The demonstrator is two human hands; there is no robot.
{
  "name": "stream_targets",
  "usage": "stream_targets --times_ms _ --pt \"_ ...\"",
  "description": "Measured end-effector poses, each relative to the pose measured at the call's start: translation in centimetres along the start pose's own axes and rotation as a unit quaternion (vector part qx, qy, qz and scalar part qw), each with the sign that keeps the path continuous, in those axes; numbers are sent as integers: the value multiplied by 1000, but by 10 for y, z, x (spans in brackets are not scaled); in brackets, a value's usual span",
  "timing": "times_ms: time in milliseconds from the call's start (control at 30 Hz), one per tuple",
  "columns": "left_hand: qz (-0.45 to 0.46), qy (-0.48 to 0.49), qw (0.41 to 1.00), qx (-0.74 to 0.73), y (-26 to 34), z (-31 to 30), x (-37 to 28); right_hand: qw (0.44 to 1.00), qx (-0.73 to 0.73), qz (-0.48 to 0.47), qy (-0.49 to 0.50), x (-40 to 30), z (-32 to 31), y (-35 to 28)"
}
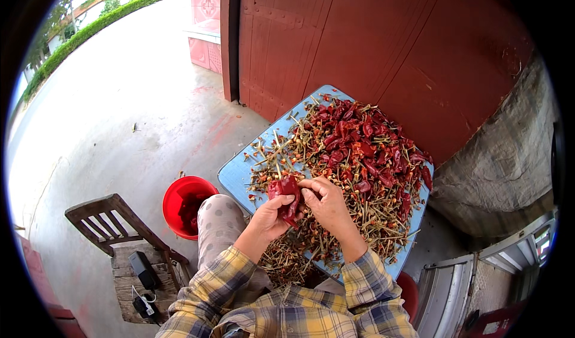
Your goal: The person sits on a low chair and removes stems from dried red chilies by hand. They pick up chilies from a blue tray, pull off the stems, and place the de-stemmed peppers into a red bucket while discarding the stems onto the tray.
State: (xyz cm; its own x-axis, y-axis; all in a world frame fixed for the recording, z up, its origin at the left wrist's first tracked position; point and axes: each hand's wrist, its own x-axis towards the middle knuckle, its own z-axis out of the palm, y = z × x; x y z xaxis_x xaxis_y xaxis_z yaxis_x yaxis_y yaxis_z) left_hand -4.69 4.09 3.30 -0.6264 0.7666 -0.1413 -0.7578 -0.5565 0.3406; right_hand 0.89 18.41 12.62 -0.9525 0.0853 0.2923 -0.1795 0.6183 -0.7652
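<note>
My left hand (pixel 267 219) grips a wrinkled dark red chili pepper (pixel 284 190) between thumb and fingers, with its pale stem pointing up and away from me. At the pepper's right edge, the thumb and bent fingertips of my right hand (pixel 328 205) close on it; part of that contact is hidden. Both hands are over the near part of a light blue table (pixel 238 169). Beyond them lies a heap of dried red chili peppers (pixel 355 135), mixed and ringed with loose stems and caps (pixel 368 223).
A red bucket (pixel 173 203) holding dark red pieces stands left of my knee. Farther left is a wooden chair (pixel 121 261) bearing a black device (pixel 143 268) and cable. More stems (pixel 287 261) lie near my lap. A dark red door (pixel 359 37) stands behind the table, beside a grey sheet (pixel 498 158).
</note>
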Motion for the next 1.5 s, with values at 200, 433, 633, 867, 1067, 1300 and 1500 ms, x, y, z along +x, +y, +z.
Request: stream_targets --times_ms 200,433,633,867,1067,1300,1500 --pt "4 6 1000 -27 6 -6 -19 998 51 0 -26 -3 14 -11" --pt "72 23 993 -92 57 -33 -50 989 117 73 -48 -6 5 -30" --pt "172 142 963 -151 126 -129 -92 984 137 105 -38 -32 -18 -22" --pt "239 343 907 -44 157 -207 -114 971 201 127 -6 -57 -31 -22" --pt "209 439 871 72 164 -243 -114 973 194 126 11 -68 -40 -23" --pt "252 511 821 27 158 -229 -111 969 208 133 16 -74 -47 -21" --pt "258 469 844 30 138 -221 -120 967 209 144 19 -81 -45 -16"
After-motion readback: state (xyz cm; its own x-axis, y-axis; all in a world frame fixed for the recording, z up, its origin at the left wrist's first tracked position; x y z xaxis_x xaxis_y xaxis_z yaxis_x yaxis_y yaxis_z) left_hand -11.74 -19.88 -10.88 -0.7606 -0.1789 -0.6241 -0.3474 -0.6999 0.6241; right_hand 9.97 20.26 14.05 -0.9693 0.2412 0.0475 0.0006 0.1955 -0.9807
